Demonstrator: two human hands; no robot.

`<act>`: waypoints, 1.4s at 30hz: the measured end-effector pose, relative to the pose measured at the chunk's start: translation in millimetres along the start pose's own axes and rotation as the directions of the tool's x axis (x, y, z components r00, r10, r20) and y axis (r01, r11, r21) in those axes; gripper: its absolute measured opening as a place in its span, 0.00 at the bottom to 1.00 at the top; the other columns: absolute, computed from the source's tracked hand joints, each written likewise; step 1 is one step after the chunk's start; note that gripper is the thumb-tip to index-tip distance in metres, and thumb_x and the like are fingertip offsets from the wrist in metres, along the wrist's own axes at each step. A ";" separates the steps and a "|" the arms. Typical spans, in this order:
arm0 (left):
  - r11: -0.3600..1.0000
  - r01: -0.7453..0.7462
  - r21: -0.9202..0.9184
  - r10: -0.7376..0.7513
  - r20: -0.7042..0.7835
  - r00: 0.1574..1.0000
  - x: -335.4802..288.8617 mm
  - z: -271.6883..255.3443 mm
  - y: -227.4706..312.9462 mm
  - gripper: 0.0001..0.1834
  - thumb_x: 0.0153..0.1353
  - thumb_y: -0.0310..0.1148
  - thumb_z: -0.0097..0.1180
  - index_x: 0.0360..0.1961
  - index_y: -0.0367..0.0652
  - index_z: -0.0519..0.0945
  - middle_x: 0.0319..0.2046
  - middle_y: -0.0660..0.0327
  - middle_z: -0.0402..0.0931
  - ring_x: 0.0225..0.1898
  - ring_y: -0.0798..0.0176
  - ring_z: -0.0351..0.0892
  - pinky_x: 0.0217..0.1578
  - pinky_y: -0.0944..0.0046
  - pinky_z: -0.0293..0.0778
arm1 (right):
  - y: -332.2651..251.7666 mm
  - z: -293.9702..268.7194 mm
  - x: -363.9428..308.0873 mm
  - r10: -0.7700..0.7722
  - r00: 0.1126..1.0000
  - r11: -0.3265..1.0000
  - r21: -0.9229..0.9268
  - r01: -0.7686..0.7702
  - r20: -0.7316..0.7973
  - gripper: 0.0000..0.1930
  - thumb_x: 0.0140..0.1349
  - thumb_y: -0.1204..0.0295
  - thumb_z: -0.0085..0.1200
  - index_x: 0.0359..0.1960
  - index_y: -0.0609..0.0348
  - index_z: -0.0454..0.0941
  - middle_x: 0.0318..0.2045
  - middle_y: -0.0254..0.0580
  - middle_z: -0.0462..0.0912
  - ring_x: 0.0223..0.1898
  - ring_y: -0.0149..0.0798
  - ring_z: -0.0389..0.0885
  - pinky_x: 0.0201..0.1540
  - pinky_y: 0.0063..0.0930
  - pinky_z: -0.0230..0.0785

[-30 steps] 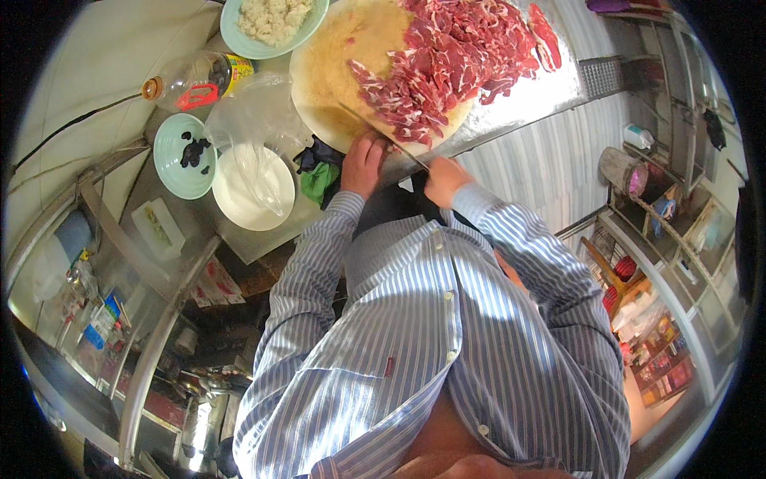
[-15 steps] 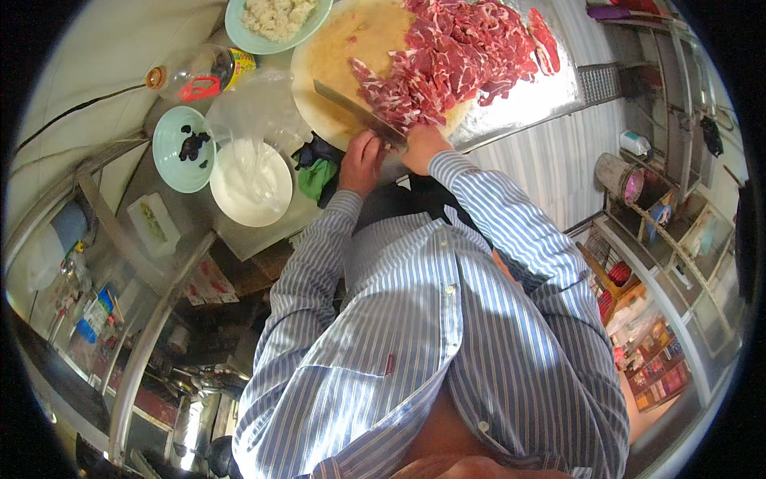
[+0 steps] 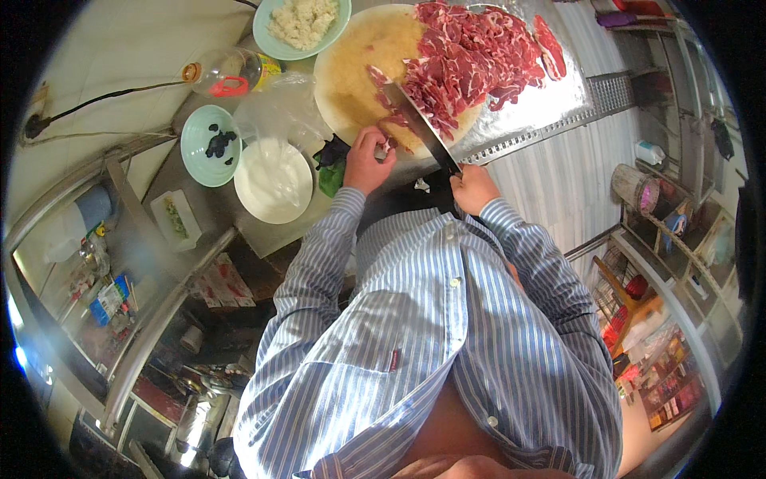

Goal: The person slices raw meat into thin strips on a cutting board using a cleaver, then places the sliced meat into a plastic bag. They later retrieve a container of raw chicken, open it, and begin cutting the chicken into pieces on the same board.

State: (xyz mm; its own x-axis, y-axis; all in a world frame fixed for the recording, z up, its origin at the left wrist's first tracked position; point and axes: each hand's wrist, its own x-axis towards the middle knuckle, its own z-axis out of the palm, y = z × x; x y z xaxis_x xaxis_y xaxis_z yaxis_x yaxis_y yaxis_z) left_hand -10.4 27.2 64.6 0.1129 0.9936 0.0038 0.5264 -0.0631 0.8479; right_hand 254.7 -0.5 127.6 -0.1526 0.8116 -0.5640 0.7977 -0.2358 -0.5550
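Observation:
My right hand (image 3: 475, 189) is wrapped around the handle of a wide-bladed knife (image 3: 424, 126). Its blade slants up and left across the near right part of a round cutting board (image 3: 355, 56). At the board's near edge, my left hand (image 3: 369, 164) is curled, with a small pinkish-white scrap of meat (image 3: 388, 147) at its fingertips. A big heap of sliced red meat (image 3: 479, 52) covers the right side of the board and spills onto a shiny metal surface. A few slices lie beside and under the blade.
Left of the board lie a clear plastic bag (image 3: 289, 108), a white bowl (image 3: 274, 195), a green bowl with dark pieces (image 3: 190, 144) and a bottle on its side (image 3: 231, 72). A bowl of pale crumbly food (image 3: 339, 36) stands at the back. A perforated metal strip (image 3: 527, 142) runs to the right.
My right hand has drawn the knife right and toward me, away from my left hand. The blade now points more steeply away. The whole view has shifted slightly.

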 end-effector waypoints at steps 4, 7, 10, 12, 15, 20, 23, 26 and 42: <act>0.994 0.030 0.107 -0.043 0.122 0.992 0.1 -23.2 -0.9 0.21 0.53 0.28 0.69 0.46 0.39 0.74 0.48 0.49 0.76 0.49 0.45 0.81 0.50 0.51 0.79 | 5.7 -1.8 -26.0 0.044 0.983 0.996 -0.078 -0.031 0.176 0.16 0.59 0.70 0.50 0.43 0.66 0.83 0.36 0.67 0.84 0.42 0.68 0.83 0.51 0.58 0.76; 0.994 0.053 0.093 -0.064 0.112 0.992 3.7 -33.6 -6.9 0.25 0.54 0.28 0.69 0.51 0.40 0.73 0.48 0.50 0.76 0.49 0.48 0.82 0.50 0.53 0.79 | 19.1 -12.7 -43.1 0.144 0.949 0.980 -0.175 -0.097 0.280 0.19 0.58 0.71 0.50 0.49 0.56 0.85 0.43 0.62 0.86 0.47 0.65 0.83 0.54 0.57 0.76; 0.994 0.091 0.062 -0.100 0.167 0.981 10.7 -36.9 -11.6 0.28 0.55 0.27 0.70 0.55 0.40 0.71 0.49 0.50 0.76 0.49 0.49 0.82 0.52 0.53 0.79 | 35.6 -24.6 -41.8 0.125 0.926 0.954 -0.301 -0.013 0.357 0.18 0.58 0.71 0.51 0.49 0.55 0.86 0.42 0.61 0.86 0.46 0.64 0.84 0.54 0.57 0.76; 0.992 0.062 0.105 -0.081 0.181 0.980 15.0 -37.2 -11.7 0.28 0.55 0.27 0.69 0.55 0.39 0.71 0.50 0.50 0.77 0.49 0.50 0.83 0.53 0.53 0.78 | 39.6 -24.0 -28.7 0.055 0.979 0.972 -0.236 -0.007 0.195 0.16 0.58 0.71 0.51 0.46 0.58 0.85 0.39 0.62 0.86 0.44 0.65 0.84 0.52 0.57 0.76; 0.988 0.141 0.059 -0.150 0.190 0.970 16.3 -36.6 -7.7 0.28 0.55 0.28 0.70 0.55 0.39 0.71 0.51 0.48 0.78 0.50 0.50 0.82 0.54 0.54 0.78 | 34.2 -16.4 -12.4 0.005 0.998 0.982 -0.188 0.006 0.058 0.14 0.58 0.71 0.51 0.42 0.62 0.84 0.36 0.65 0.85 0.42 0.66 0.84 0.50 0.58 0.76; 0.986 0.123 0.115 -0.139 0.146 0.979 10.7 -30.1 -3.4 0.28 0.56 0.30 0.70 0.55 0.38 0.71 0.47 0.49 0.80 0.48 0.50 0.83 0.52 0.53 0.79 | 1.3 13.9 -1.9 -0.020 0.991 0.993 -0.114 0.035 0.129 0.15 0.57 0.71 0.54 0.44 0.61 0.84 0.41 0.64 0.85 0.46 0.66 0.83 0.53 0.56 0.76; 0.981 0.142 0.136 -0.161 0.144 0.976 6.7 -23.5 -5.5 0.26 0.55 0.29 0.69 0.53 0.38 0.72 0.42 0.50 0.80 0.45 0.50 0.84 0.49 0.53 0.79 | -19.9 33.3 19.1 0.102 0.977 0.984 -0.163 -0.072 0.185 0.16 0.58 0.70 0.56 0.46 0.62 0.84 0.44 0.63 0.86 0.50 0.63 0.84 0.56 0.52 0.77; 0.988 0.123 0.097 -0.139 0.177 0.974 4.9 -20.2 -6.0 0.25 0.54 0.28 0.68 0.51 0.38 0.73 0.39 0.51 0.80 0.43 0.51 0.84 0.47 0.53 0.80 | -36.6 44.1 45.7 0.123 0.973 0.981 -0.171 -0.090 0.194 0.17 0.58 0.69 0.58 0.47 0.64 0.84 0.46 0.64 0.86 0.52 0.61 0.84 0.59 0.50 0.77; 0.988 0.157 0.015 -0.157 0.131 0.979 5.8 -2.9 -4.9 0.17 0.57 0.32 0.67 0.47 0.37 0.82 0.45 0.51 0.77 0.48 0.46 0.81 0.48 0.53 0.81 | 0.5 16.9 34.6 0.078 0.996 0.988 -0.132 -0.084 -0.053 0.17 0.60 0.67 0.56 0.46 0.64 0.83 0.45 0.63 0.85 0.49 0.64 0.83 0.54 0.53 0.76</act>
State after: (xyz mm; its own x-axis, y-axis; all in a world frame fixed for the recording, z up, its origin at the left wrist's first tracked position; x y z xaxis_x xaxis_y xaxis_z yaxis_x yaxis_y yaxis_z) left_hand -14.8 33.5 62.0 0.1377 0.9703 -0.1990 0.5500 0.0922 0.8301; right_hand 240.0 18.5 97.5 -0.0588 0.8179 -0.5723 0.8775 -0.2310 -0.4202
